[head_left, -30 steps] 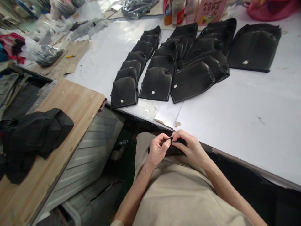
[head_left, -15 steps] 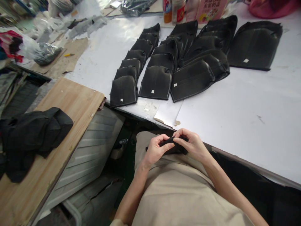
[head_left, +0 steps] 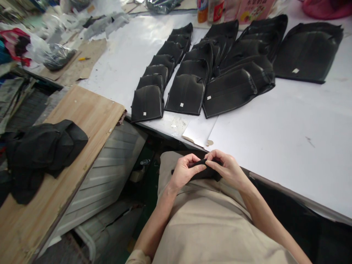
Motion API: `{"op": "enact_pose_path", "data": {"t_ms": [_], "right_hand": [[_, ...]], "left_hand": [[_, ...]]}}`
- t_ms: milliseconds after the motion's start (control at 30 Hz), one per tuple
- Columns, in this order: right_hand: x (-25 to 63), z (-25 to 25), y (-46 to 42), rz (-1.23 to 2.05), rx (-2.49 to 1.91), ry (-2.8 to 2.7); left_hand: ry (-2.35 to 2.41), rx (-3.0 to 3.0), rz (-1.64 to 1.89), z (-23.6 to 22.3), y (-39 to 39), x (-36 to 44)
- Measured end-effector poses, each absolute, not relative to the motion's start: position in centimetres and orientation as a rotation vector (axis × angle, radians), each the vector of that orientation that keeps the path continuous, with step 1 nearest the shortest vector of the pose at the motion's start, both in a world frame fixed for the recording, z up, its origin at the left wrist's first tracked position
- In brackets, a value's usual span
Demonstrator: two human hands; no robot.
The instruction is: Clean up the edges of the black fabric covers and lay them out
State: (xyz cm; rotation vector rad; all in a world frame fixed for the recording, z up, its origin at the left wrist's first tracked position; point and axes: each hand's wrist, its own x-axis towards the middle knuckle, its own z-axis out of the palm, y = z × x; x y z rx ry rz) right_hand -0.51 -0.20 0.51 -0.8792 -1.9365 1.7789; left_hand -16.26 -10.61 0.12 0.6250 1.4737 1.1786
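Observation:
Close to my lap, at the front edge of the white-topped table, both hands pinch a black fabric piece [head_left: 211,173]. My left hand [head_left: 184,171] is closed on its edge, thumb on the near side. Just beside it, my right hand [head_left: 226,168] pinches the same edge between thumb and fingertips. Much of the piece is hidden behind my hands. Beyond them lie overlapping rows of flat black pieces [head_left: 187,91] with curved tops, several bearing a small white sticker [head_left: 182,105].
On the left, a wooden board [head_left: 90,106] carries a crumpled black cloth [head_left: 49,154]. The white table [head_left: 299,146] spreads ahead and right. Jars [head_left: 216,11] and a pink bag [head_left: 327,8] stand at the back. A yellow-handled tool [head_left: 84,58] lies on cardboard at far left.
The view has shifted slightly, so the table items sit a little differently in frame. My hands keep nearly the same pinch on the black fabric piece.

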Motion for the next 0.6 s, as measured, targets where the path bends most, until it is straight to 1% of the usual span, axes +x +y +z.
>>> {"op": "enact_pose_path", "data": {"t_ms": [167, 367, 600], "right_hand": [[-0.38, 0.45, -0.10, 1.711, -0.901, -2.008], [-0.32, 0.60, 0.01, 1.739, -0.828, -2.007], [-0.48, 0.96, -0.11, 1.683, -0.883, -2.057]], "left_hand": [[1.492, 0.649, 1.178, 0.26, -10.58, -16.06], [1.516, 0.631, 1.173, 0.20, -10.43, -15.97], [1.518, 0.644, 1.187, 0.67, -10.46, -15.90]]}}
